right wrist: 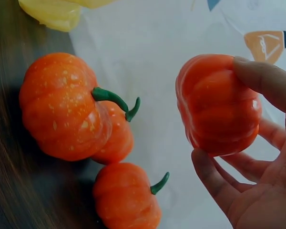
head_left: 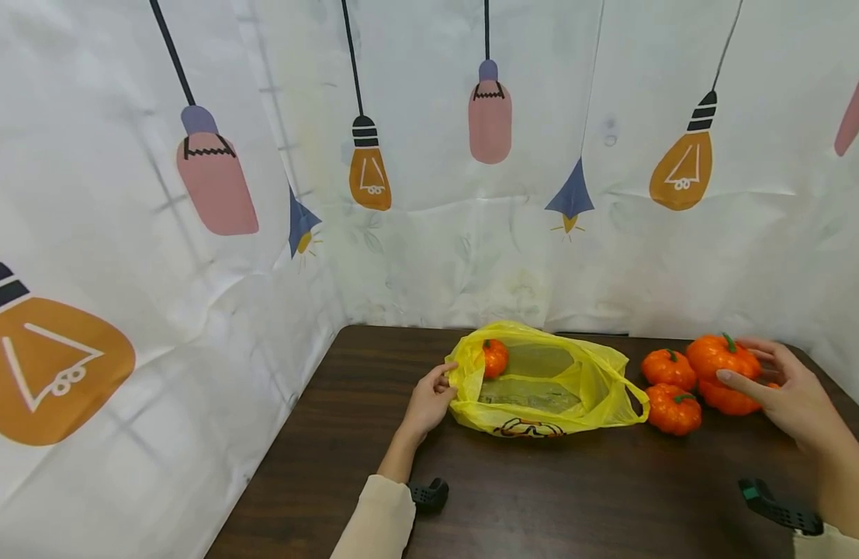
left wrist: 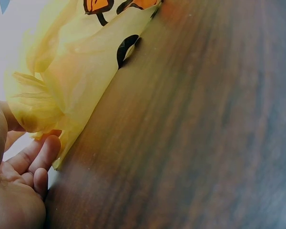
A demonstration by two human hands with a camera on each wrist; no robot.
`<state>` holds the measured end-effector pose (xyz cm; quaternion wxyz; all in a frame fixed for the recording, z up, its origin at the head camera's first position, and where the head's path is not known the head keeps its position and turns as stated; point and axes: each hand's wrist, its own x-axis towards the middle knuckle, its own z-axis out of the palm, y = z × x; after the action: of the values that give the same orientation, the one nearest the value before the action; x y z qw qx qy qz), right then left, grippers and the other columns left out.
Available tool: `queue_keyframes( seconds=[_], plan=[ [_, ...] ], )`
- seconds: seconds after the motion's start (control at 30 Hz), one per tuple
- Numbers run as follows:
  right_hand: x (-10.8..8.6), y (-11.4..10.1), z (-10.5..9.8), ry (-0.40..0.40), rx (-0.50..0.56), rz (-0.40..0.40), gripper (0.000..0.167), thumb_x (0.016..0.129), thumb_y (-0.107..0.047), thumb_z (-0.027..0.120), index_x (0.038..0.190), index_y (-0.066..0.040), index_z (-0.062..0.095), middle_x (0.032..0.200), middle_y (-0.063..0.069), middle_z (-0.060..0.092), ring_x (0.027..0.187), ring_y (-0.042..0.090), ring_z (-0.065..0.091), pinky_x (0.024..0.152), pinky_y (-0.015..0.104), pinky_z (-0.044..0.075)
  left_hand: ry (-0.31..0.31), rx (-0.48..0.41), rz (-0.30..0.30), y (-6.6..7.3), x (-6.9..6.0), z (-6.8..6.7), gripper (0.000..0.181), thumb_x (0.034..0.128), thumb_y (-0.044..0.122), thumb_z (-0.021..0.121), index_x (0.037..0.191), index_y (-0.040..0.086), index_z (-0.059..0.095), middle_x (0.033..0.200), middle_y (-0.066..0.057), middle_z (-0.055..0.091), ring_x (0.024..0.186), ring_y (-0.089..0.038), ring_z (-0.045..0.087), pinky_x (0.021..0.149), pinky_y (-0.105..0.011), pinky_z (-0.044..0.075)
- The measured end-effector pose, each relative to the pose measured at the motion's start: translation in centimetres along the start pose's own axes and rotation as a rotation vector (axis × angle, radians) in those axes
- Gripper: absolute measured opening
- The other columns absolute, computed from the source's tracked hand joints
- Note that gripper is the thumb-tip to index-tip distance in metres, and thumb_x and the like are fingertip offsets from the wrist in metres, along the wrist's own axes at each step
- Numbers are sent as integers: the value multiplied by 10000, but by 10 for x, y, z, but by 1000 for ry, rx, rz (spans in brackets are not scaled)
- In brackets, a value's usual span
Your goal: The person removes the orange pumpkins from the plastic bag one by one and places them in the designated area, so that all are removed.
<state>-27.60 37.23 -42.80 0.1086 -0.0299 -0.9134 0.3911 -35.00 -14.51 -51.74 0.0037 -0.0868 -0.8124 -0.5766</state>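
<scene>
A yellow plastic bag [head_left: 541, 415] lies on its side on the table, its mouth spread wide, with one small orange pumpkin [head_left: 495, 359] inside at the left. My left hand [head_left: 429, 400] pinches the bag's left edge; the left wrist view shows thumb and fingers at the gathered yellow film [left wrist: 43, 102]. At the right, my right hand [head_left: 785, 388] grips an orange pumpkin [right wrist: 219, 105] between thumb and fingers, raised above the others. Below and beside it sit more pumpkins: one with yellow specks [right wrist: 62, 107], one partly hidden behind it [right wrist: 115, 136], and another with a curved green stem [right wrist: 126, 198].
The dark wood table [head_left: 541, 497] meets a white sheet [head_left: 429, 264] printed with lamps at its back and left. One bag handle [head_left: 635, 400] reaches right, close to the pumpkins. Black straps with a camera [head_left: 429, 495] sit at the wrists.
</scene>
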Motion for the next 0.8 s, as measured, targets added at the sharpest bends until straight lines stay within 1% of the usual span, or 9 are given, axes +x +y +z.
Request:
queue_keyframes(
  seconds=[0.13,0.27,0.37,0.43,0.5,0.6,0.67,0.73,0.8],
  plan=[
    [-1,6,-1,-20,15,23,783,992,-427,653,1638,-254,246,1555,394,230,1227,520,334,640,201,412,5,-4,-10,-1,-1,1,464,1006,86,589,1451,220,577,1055,-77,568,790,-148,474,642,-235,420],
    [-3,14,-3,-11,25,16,752,983,-414,672,1617,-315,280,1530,292,292,1110,98,441,621,182,450,-3,-11,0,-1,-1,2,465,1009,87,585,1455,215,572,1060,-79,567,792,-147,474,652,-239,425],
    [-1,17,-5,9,24,3,722,973,-403,691,1589,-333,321,1428,224,360,986,-124,321,623,161,458,-3,-17,4,0,0,2,461,1010,86,585,1454,209,573,1062,-80,567,795,-141,477,656,-239,430],
    [0,18,-6,18,25,-6,729,975,-397,689,1595,-298,319,1436,257,374,1060,2,432,617,160,435,4,-22,4,0,0,1,460,1007,80,590,1449,207,579,1058,-78,566,797,-137,481,659,-237,435],
    [0,19,-8,32,13,0,732,970,-407,693,1592,-300,321,1429,273,376,1073,93,455,616,157,418,5,-24,5,0,0,1,462,1005,76,593,1450,202,578,1058,-83,565,800,-139,483,660,-240,439],
    [-2,22,-10,40,6,1,743,973,-412,687,1603,-306,307,1442,232,396,1063,47,455,618,151,394,2,-20,5,0,0,1,469,1005,76,596,1454,206,574,1064,-87,568,809,-144,486,664,-241,440],
    [-4,24,-10,45,4,-1,734,968,-412,694,1594,-326,320,1373,114,435,964,-129,352,619,146,410,-2,-16,1,0,0,1,469,1007,80,596,1456,215,571,1068,-89,570,805,-148,481,658,-240,431],
    [-7,25,-10,44,14,-8,735,970,-401,694,1598,-315,322,1356,49,446,943,-190,309,622,143,413,-4,-10,-1,0,-1,1,468,1010,84,593,1456,222,569,1070,-90,572,803,-149,476,654,-237,423],
    [-8,26,-10,38,17,-8,739,974,-400,689,1605,-318,312,1437,84,431,1005,-87,401,621,144,414,-4,-6,-1,0,-1,1,466,1011,88,590,1456,225,568,1068,-89,576,795,-151,470,646,-235,414]
  ],
)
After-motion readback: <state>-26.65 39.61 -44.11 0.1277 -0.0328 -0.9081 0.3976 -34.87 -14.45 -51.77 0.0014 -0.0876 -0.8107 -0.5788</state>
